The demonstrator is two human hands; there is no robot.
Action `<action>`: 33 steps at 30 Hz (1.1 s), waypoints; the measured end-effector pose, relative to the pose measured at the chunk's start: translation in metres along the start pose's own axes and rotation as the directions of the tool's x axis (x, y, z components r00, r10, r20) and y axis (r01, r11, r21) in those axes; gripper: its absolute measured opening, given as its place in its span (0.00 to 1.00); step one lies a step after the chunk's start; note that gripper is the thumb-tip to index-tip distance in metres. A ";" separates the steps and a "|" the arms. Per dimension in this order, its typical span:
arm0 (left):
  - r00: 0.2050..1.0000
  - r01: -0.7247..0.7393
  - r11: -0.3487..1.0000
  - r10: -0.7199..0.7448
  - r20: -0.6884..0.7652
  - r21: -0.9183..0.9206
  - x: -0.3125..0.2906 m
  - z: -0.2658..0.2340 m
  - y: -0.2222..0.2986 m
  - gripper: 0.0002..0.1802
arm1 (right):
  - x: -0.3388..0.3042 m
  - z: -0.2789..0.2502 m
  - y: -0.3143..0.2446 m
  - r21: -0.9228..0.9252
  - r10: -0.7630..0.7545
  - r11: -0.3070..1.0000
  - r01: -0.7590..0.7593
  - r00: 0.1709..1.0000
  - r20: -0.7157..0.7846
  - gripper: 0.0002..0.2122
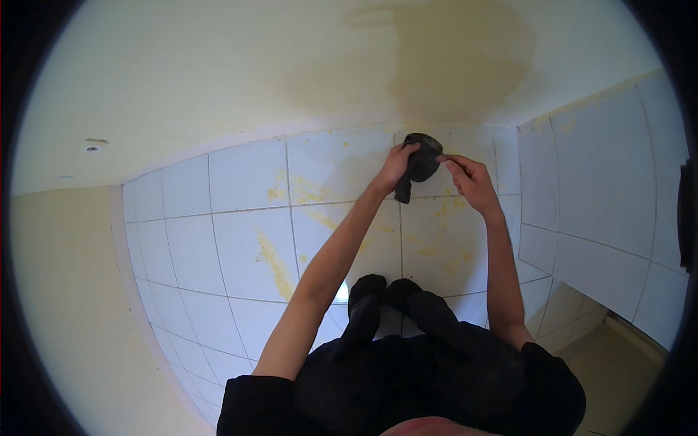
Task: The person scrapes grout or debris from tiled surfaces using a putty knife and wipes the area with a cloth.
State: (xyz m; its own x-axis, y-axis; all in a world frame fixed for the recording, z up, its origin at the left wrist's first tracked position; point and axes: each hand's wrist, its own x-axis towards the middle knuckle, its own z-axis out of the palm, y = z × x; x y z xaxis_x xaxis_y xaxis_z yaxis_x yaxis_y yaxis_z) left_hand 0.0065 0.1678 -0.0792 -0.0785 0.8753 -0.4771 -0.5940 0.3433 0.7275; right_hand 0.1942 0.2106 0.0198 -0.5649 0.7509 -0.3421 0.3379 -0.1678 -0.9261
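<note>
1. High on the white tiled wall (240, 240), just under the line where tiles meet the painted upper wall (218, 80), I see a small dark, rounded fixture (422, 161) with a short dark piece hanging from its lower edge; it sits at the top of a tile seam near the room's corner.

2. My left hand (398, 166) is closed around the fixture's left side, fingers curled over its rim, wrist bent upward.

3. My right hand (469, 180) pinches the fixture's right edge between thumb and fingertips; the remaining fingers look half curled, not clenched.

4. I judge the step in hand to be working the fixture at its mounting point, both arms raised and steadying it. Whether it is coming off or going on, I cannot tell.

5. The next move, in my judgement, calls for a firm two-handed hold and a careful turn or pull close against the wall, since the piece is held overhead.

6. Outward: yellow-brown streaks (275, 263) run across several tiles, and a broad tan stain (451, 58) spreads on the paint above the fixture.

7. A small round pale fitting (93, 145) sits far left on the painted surface.

8. Dark sleeves and dark clothing (407, 370) fill the lower edge.

9. No packages, labels or signs are visible.
</note>
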 end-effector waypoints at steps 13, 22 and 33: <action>0.956 -0.246 0.736 0.079 0.281 0.631 -0.086 -0.004 0.003 0.18 | -0.013 -0.026 -0.021 -0.800 0.376 0.592 0.103 0.843 0.386 0.11; 0.977 0.166 0.846 -0.211 0.032 0.507 -0.093 -0.023 -0.010 0.19 | -0.020 -0.032 -0.037 -0.783 -0.064 0.620 0.048 0.998 0.011 0.11; 0.957 0.260 0.941 -0.281 -0.075 -0.215 -0.113 -0.043 -0.009 0.23 | 0.019 -0.002 -0.011 -0.887 0.045 0.445 0.125 0.986 0.161 0.13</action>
State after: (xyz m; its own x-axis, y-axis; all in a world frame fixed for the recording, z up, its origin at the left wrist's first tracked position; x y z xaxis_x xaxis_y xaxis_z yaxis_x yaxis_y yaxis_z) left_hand -0.0136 0.0505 -0.0533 0.0319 0.7154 -0.6980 -0.7516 0.4775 0.4551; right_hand 0.1812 0.2286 0.0240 -0.6633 0.6298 -0.4043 0.7474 0.5854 -0.3143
